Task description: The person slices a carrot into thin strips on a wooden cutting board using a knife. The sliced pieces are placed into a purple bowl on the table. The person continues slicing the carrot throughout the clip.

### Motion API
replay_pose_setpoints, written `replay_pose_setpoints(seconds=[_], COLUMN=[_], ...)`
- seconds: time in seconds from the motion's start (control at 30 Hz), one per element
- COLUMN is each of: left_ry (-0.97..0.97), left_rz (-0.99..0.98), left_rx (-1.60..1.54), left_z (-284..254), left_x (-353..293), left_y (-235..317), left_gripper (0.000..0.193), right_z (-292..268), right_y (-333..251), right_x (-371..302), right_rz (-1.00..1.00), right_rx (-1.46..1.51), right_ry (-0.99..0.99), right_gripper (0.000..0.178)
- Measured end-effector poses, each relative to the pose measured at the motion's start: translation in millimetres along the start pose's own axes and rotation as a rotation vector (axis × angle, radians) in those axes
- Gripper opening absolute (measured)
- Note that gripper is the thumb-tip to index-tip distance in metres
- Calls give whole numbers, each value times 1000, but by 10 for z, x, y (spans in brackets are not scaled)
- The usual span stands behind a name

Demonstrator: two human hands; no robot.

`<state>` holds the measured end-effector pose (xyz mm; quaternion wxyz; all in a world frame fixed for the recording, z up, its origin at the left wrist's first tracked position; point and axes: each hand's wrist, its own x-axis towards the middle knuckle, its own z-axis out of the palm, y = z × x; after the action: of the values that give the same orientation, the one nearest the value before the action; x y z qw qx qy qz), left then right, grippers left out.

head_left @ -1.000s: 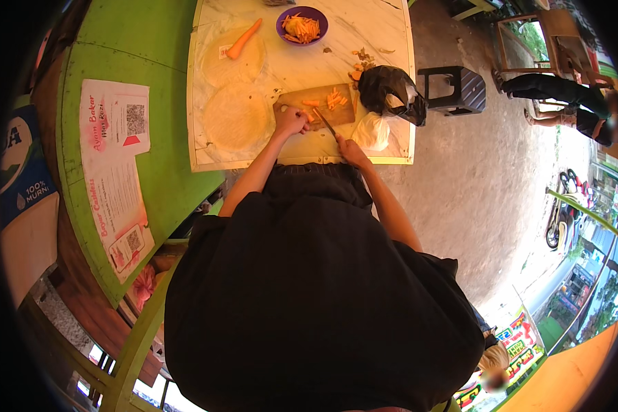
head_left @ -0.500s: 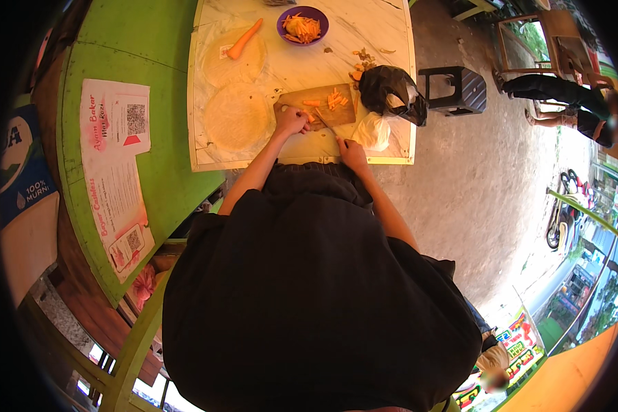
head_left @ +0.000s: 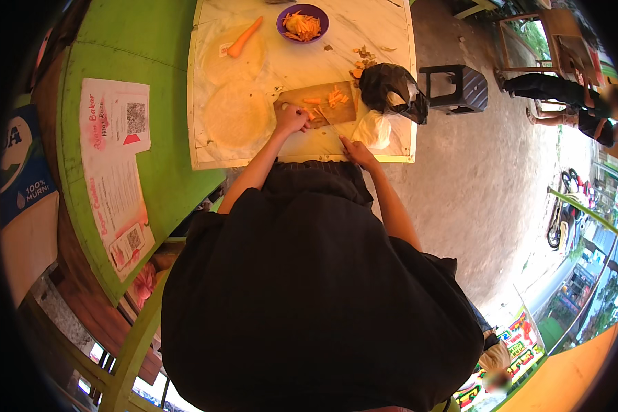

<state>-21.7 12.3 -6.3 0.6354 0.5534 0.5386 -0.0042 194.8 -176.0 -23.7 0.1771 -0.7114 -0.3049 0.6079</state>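
Note:
A wooden cutting board (head_left: 347,115) lies near the table's front edge, with cut carrot sticks (head_left: 336,97) on its right half. My left hand (head_left: 293,119) is closed at the board's left end, fingertips on a piece of carrot (head_left: 312,116) that they partly hide. In my right hand (head_left: 358,152) is the handle of a knife (head_left: 330,123); its thin blade points up and left over the board toward that piece. A pale bundle (head_left: 374,130) sits right beside my right hand. Farther off, a purple bowl (head_left: 281,30) holds carrot strips, and a whole carrot (head_left: 244,37) lies to its left.
Two round pale translucent sheets or mats (head_left: 235,117) lie on the white table (head_left: 309,69), left of the board. A black plastic bag (head_left: 393,93) and scraps (head_left: 364,58) are at the right. A dark stool (head_left: 456,89) stands beyond the table; people (head_left: 556,94) are farther right.
My right hand has shifted slightly right and toward me, drawing the knife with it. My left hand stays at nearly the same spot on the carrot piece.

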Motion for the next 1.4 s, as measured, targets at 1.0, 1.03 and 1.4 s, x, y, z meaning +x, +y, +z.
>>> replay_pose_setpoints(seconds=[1.0, 1.03, 1.4], left_ry=[-4, -4, 253], left_rz=[-30, -30, 123], left_rx=[-1, 8, 28], left_z=[5, 6, 67], left_x=[-30, -39, 4], left_y=[52, 68, -56], left_gripper=[31, 31, 18], right_z=[366, 364, 355], right_y=[-92, -96, -161], right_x=[-68, -75, -99], right_rz=[-225, -231, -238], right_rx=[-214, -231, -69], right_ry=[498, 531, 321], right_gripper=[74, 74, 67])
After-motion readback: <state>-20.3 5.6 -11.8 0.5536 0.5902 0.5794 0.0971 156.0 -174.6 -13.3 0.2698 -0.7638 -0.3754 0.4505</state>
